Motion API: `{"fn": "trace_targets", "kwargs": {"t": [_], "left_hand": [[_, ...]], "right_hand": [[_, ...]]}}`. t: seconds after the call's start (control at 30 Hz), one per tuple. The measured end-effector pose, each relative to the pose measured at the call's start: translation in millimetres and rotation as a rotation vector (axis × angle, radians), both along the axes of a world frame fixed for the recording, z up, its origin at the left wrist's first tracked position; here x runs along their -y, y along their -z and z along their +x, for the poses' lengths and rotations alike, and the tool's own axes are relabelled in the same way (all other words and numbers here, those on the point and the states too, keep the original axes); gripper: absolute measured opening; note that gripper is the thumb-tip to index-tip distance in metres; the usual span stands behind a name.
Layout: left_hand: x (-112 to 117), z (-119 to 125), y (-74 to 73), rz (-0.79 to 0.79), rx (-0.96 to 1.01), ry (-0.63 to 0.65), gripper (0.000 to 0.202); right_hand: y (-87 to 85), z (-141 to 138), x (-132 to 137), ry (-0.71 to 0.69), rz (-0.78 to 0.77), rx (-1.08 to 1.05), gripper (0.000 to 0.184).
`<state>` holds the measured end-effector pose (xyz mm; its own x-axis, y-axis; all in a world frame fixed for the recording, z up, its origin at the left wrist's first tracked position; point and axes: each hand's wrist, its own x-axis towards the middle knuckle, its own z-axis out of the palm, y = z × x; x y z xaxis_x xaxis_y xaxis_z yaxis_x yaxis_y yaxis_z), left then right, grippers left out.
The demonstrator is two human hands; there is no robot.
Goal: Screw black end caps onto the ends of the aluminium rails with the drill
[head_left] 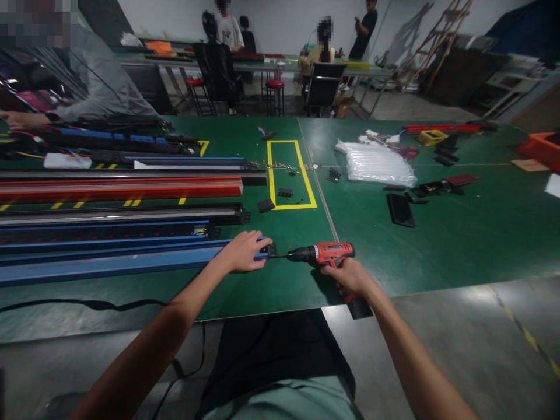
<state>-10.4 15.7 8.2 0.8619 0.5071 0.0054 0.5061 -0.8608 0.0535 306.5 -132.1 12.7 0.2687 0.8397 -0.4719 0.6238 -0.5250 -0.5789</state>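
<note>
My right hand (352,275) is wrapped round the grip of a red and black cordless drill (335,252), which lies level and points left. Its long thin bit (282,255) meets the black end cap (272,249) of a long blue rail (166,261); whether a screw sits at the tip is too small to tell. With fingers closed over the rail's right end, my left hand (245,251) grips it just behind the cap. The drill's battery base (359,307) reaches past the table's front edge.
More long rails, among them a red one (210,188), lie behind on the green table (437,251). Loose screws and black parts surround a yellow taped rectangle (315,205). Bubble wrap (378,164) and a phone (399,210) lie right. A co-worker's sleeve (105,87) shows at left.
</note>
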Motion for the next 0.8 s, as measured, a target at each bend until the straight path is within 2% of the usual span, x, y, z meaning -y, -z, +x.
{"fn": "trace_targets", "kwargs": {"t": [0.8], "left_hand": [[1.5,0.4,-2.4,-0.014,0.003,-0.02,0.05]], "right_hand": [[-1.7,1.9,-1.4,-0.038,-0.001,0.005,0.032]]}}
